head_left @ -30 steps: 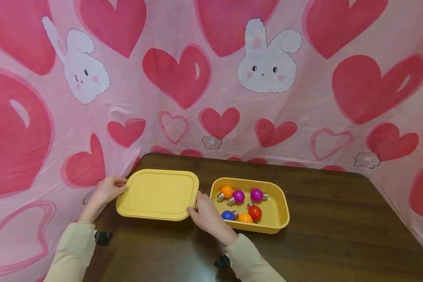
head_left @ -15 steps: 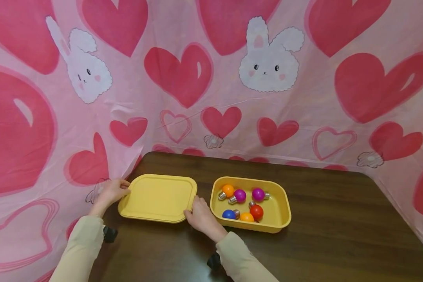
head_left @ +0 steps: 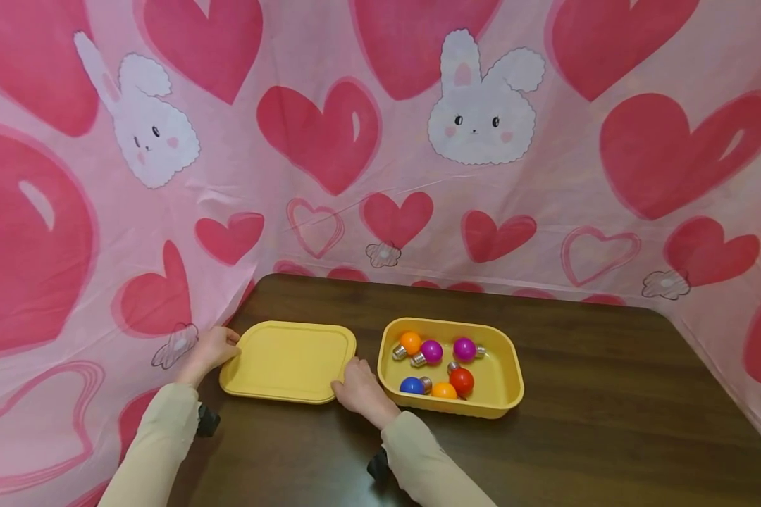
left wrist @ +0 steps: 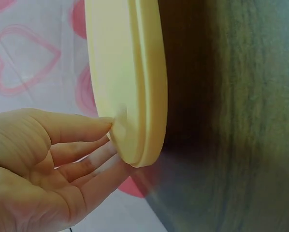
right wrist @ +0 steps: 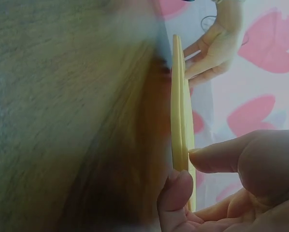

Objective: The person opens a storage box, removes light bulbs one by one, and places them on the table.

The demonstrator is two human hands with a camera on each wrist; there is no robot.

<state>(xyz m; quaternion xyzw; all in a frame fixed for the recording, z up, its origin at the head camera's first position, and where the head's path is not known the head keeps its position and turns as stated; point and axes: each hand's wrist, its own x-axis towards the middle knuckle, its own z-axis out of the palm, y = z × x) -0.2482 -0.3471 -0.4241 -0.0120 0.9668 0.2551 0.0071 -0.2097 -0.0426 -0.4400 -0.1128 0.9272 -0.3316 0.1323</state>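
A yellow rectangular lid [head_left: 292, 360] with rounded corners lies flat between both hands, low over the table in the head view. My left hand [head_left: 212, 350] pinches its left end, thumb on top and fingers beneath, as the left wrist view shows with the lid [left wrist: 130, 82] edge-on. At the opposite end my right hand [head_left: 363, 389] grips the rim; in the right wrist view its thumb [right wrist: 217, 153] is on the lid's upper face and a finger curls at the edge. Just right of that hand stands a yellow box [head_left: 504, 380] without a cover.
Inside the box are several coloured bulbs: orange [head_left: 410, 343], purple [head_left: 431, 351], red [head_left: 461, 381] and blue [head_left: 412, 385] among them. Dark wooden table [head_left: 609, 394] extends to the right. A pink heart-print cloth [head_left: 330, 134] hangs behind and along both sides.
Both hands have lowered the lid toward the table, slightly nearer to me. The left hand has shifted right and down. The box and bulbs stay put.
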